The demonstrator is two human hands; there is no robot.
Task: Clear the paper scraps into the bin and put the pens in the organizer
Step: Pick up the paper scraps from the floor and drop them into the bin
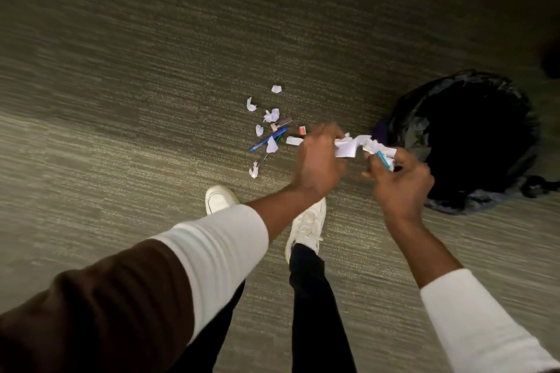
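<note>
Together the left hand [318, 160] and right hand [400, 179] grip one wad of crumpled paper scraps [356, 145], fingers closed on it, apparently bunching it for the black-lined bin [472, 142] just beside. More scraps [271, 115] and a blue pen [268, 139] lie on the carpet; motion blur hides finer detail.

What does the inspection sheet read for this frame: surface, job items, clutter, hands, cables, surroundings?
Surface: grey-green carpet, motion-blurred.
Job's things: loose paper scraps and a blue pen lie on the carpet; a paper wad is held between both hands beside the black-lined bin. Organizer: nothing seen.
Clutter: small red item, small grey item, unidentifiable.
Grippers: left hand and right hand both gripping the paper wad.
Cables: nothing seen.
Surroundings: white shoes, dark trousers.
</note>
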